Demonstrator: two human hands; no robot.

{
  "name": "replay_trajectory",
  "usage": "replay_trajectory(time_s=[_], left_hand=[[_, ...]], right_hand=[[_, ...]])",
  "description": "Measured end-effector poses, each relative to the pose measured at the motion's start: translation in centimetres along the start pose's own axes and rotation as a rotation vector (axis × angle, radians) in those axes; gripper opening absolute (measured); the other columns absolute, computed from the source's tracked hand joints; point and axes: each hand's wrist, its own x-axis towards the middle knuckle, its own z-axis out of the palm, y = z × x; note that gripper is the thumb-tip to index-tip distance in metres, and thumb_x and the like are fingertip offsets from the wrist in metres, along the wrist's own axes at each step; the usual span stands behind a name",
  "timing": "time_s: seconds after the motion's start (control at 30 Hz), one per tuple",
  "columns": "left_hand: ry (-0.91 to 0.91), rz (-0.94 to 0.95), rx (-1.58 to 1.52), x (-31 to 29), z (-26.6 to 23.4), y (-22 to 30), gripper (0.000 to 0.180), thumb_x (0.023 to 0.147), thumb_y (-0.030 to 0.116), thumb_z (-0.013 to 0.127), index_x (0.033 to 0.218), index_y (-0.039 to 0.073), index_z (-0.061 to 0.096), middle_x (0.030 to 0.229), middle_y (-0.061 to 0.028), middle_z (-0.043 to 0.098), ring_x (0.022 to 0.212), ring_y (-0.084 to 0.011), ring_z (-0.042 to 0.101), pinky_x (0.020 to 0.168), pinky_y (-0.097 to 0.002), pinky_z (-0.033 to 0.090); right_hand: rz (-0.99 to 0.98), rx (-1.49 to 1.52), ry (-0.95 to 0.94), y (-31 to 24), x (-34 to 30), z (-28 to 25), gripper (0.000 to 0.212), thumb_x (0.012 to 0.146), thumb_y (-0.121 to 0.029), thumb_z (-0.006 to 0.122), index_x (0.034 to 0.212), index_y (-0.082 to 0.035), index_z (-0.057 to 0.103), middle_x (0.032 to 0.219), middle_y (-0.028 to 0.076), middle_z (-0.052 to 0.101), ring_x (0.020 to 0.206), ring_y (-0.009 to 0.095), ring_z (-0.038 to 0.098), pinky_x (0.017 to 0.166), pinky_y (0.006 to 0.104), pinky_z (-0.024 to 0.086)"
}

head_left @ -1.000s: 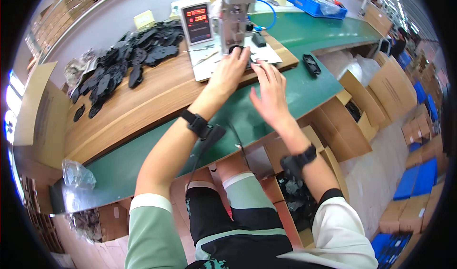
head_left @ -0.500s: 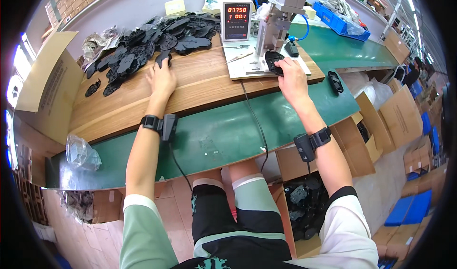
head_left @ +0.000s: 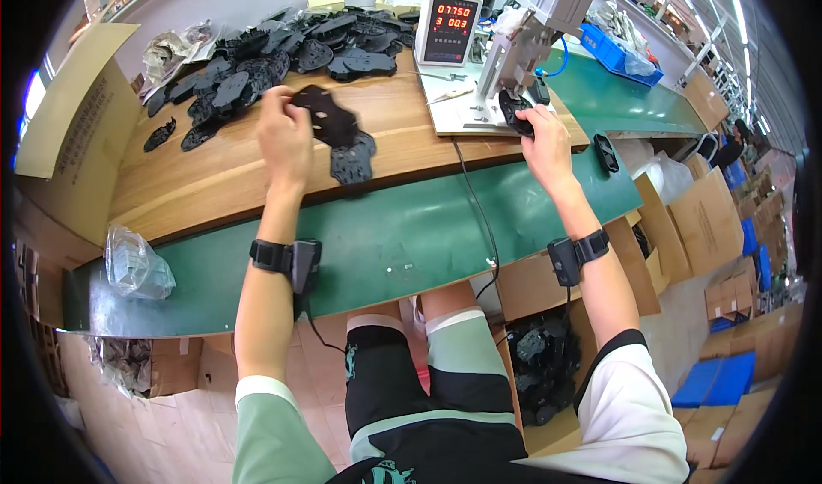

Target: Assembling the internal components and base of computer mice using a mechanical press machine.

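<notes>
My left hand (head_left: 284, 137) is closed on the edge of a black molded plastic plate (head_left: 332, 118) with small holes, tilted above the wooden board and blurred by motion. Just below it, a second dark plastic piece (head_left: 353, 163) reaches the board's front edge; whether the two touch, I cannot tell. My right hand (head_left: 546, 140) grips the near side of a black oval plastic part (head_left: 515, 112) on the white base plate, beneath the metal press (head_left: 520, 52). Behind my left hand spreads a pile of similar black plastic parts (head_left: 231, 89).
A white counter box (head_left: 448, 26) with red digits stands beside the press. An open carton (head_left: 73, 133) flanks the board (head_left: 205, 180) at left, near a clear plastic bag (head_left: 137, 264). Another black part (head_left: 605, 153) lies on the green table (head_left: 411, 244); a blue crate (head_left: 618, 52) sits far right.
My left hand has lifted a plate from near the pile, and a second piece now shows at the board's front. My right hand stays at the press. The view has shifted slightly.
</notes>
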Motion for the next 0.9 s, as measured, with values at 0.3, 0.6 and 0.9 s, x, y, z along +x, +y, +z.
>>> replay_trajectory(time_s=[0.3,0.6,0.9], left_hand=[[-0.271,-0.064,0.407,-1.1,-1.1,-3.9,0.028,0.108,0.018,0.058,0.13,0.007,0.07,0.137,-0.0226,0.065,0.128,-0.0411,0.06,0.104,-0.0493,0.051],[-0.844,-0.041,0.538,-2.8,-1.8,4.5,0.064,0.088,0.04,0.086,0.135,0.004,0.063,0.151,-0.0221,0.054,0.136,-0.0446,0.055,0.109,-0.0527,0.051],[-0.939,0.029,0.368,-3.1,-0.9,3.4,0.068,0.081,0.024,0.091,0.139,0.003,0.063,0.154,-0.027,0.054,0.144,-0.0477,0.048,0.121,-0.0501,0.041]], right_hand=[[-0.024,0.056,0.004,-1.0,0.3,0.1,0.037,0.076,0.011,0.067,0.111,0.0,0.072,0.103,0.016,0.067,0.102,0.042,0.065,0.088,0.0494,0.053],[-0.007,-0.016,0.004,-0.2,0.0,0.3,0.034,0.076,0.007,0.073,0.108,-0.006,0.075,0.106,0.01,0.069,0.106,0.035,0.066,0.092,0.0473,0.057],[-0.016,-0.003,0.027,0.1,0.1,0.3,0.032,0.076,0.008,0.071,0.105,-0.005,0.074,0.106,0.011,0.07,0.106,0.036,0.066,0.092,0.0474,0.057]])
